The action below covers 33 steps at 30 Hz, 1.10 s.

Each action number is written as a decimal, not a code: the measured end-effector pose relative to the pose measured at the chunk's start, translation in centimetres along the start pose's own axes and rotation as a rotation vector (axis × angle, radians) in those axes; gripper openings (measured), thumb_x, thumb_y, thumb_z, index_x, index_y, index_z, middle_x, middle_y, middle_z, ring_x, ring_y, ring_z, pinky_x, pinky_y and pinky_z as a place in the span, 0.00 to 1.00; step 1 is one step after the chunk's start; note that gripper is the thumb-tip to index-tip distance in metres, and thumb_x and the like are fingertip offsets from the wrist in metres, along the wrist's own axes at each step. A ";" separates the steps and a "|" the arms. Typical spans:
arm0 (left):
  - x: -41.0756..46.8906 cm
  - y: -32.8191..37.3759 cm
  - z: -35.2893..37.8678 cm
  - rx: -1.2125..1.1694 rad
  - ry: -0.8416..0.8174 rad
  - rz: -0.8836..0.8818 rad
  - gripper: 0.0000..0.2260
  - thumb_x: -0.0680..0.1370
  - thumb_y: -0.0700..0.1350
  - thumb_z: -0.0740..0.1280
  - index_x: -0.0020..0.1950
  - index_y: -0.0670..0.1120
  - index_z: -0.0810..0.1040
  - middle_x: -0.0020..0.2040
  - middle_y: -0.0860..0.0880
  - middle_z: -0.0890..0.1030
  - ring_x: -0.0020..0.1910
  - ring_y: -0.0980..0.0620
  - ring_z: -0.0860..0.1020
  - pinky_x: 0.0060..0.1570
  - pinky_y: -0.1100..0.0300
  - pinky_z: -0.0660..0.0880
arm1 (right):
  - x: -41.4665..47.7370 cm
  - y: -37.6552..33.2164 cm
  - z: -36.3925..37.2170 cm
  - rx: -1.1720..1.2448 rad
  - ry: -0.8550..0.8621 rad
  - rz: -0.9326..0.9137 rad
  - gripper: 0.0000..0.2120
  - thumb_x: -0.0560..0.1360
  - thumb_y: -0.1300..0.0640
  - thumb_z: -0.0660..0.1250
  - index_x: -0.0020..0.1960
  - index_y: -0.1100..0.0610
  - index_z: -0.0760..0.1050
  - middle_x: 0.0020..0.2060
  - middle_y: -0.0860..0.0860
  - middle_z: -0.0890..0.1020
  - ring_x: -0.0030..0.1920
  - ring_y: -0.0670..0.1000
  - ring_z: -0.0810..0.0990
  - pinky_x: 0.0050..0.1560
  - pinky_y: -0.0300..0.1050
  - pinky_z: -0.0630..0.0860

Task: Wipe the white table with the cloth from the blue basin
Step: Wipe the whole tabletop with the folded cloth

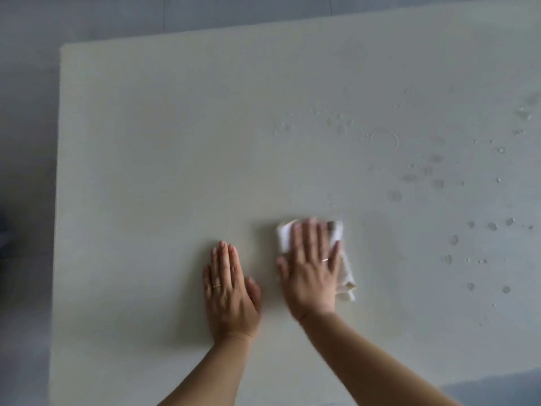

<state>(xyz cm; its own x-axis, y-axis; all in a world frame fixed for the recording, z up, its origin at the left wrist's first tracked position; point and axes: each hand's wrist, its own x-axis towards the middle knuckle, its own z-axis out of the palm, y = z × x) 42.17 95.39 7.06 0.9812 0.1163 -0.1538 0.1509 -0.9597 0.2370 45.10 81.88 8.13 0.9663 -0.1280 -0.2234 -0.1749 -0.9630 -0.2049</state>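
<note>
Cloth [336, 244] under flat right hand [311, 271]

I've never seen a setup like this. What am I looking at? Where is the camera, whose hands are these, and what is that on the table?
There is no machine here, only a person's two bare hands. The single picture comes from a camera worn on the person's head, looking forward and down, so the arms enter from the bottom edge. The left hand lies flat on the white table and holds nothing. The right hand presses a white cloth against the table with straight fingers. This hand looks blurred, which suggests it is wiping. To the right of the hands lie scattered water drops and a faint ring mark.
</note>
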 end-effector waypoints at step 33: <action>8.9 2.2 -2.5 -0.047 0.080 -0.004 0.28 0.75 0.47 0.53 0.74 0.36 0.59 0.76 0.40 0.59 0.75 0.42 0.58 0.73 0.50 0.49 | 13.1 2.7 -3.3 -0.205 -0.031 -0.807 0.28 0.77 0.41 0.53 0.74 0.49 0.61 0.73 0.51 0.64 0.74 0.55 0.61 0.72 0.60 0.58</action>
<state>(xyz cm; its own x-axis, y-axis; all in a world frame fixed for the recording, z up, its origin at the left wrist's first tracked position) 51.54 94.94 8.59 0.9869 0.1414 -0.0782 0.1579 -0.9465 0.2813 57.87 76.79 7.76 0.7736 0.6242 -0.1092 0.6103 -0.7803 -0.1368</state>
